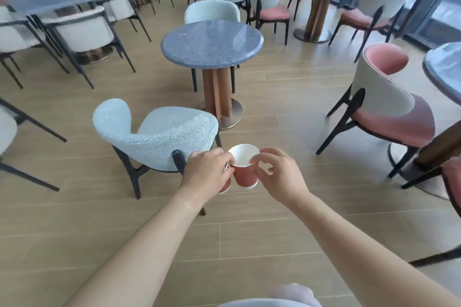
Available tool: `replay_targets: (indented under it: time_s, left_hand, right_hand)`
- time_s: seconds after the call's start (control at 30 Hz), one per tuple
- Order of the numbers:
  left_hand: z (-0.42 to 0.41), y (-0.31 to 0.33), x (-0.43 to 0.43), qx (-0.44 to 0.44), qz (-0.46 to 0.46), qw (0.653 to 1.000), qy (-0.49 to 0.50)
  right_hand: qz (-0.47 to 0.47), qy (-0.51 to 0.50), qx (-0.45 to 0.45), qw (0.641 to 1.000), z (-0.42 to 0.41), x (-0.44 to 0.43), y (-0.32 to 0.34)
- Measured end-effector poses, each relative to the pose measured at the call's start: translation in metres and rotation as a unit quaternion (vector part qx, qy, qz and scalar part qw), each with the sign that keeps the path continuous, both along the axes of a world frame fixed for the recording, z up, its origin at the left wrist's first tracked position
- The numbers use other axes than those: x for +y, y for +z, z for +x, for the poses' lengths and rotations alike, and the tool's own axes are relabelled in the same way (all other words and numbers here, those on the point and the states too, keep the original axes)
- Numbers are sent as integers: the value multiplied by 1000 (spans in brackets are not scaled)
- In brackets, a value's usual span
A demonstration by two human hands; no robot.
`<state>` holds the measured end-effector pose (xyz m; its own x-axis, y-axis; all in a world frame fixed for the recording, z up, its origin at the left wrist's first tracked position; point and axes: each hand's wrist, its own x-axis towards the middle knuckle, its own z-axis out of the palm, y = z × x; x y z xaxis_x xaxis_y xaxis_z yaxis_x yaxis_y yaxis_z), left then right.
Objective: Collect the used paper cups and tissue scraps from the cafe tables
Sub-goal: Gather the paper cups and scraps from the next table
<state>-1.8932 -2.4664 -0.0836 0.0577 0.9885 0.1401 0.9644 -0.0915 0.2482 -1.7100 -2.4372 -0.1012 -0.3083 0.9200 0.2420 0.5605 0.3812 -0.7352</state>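
Just left of the grip and a little beyond it stands a pale blue chair (154,132), its back turned toward the person. One dark leg top shows right beside the knuckles.

The left hand (207,172) is clenched, knuckles up, around a red paper cup (223,188). Only a strip of this cup's red wall and its white base shows under the hand. The same hand's thumb and forefinger pinch the left rim of a second red cup (245,169). This cup is upright, its white inside open to the camera, and its side touches the hidden cup. Both cups are held in the air above the wooden floor (249,232), between the two hands.

Straight beyond the grip, well apart from it, is a round blue-grey table (212,45) on a brown pedestal.

The right hand (279,177) comes in from the right with its fingers curled. Its forefinger tip meets the right rim of the second red cup. Something white shows between its curled fingers, too small to identify. I cannot tell whether this hand actually grasps the cup or only touches it.

Far right of the grip stands a pink chair (389,112) with a white back.
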Motion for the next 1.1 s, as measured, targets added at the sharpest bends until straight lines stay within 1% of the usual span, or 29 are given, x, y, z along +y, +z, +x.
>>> replay_targets:
  time_s: [0.13,0.33,0.53,0.7,0.77,0.83,0.93,1.1]
  left_hand:
    - [-64,-2,-7,3,-3,999,42]
    - [-153,-9,-17,-10,-21,989,146]
    - [-247,-15,-23,-10,-51,964,262]
    - [-338,-15,-17,-10,-62,928,367]
    - [-372,-16,-16,2,-54,912,408]
    - [-405,-21,-17,-5,-55,896,442]
    - [-447,-27,-30,-23,-61,871,487]
    - [-519,-32,-67,-19,-72,838,540]
  right_hand:
    - [-10,58,-3,998,-66,13,-7]
    - [-18,154,-9,988,-167,37,-16]
    - [-39,265,10,963,-284,64,-32]
    - [-53,370,24,927,-402,98,-37]
    - [-61,398,29,915,-448,109,-39]
    - [-60,424,31,903,-492,115,-42]
    - [-94,487,23,868,-552,113,-46]
    - [-92,565,4,820,-650,92,-51]
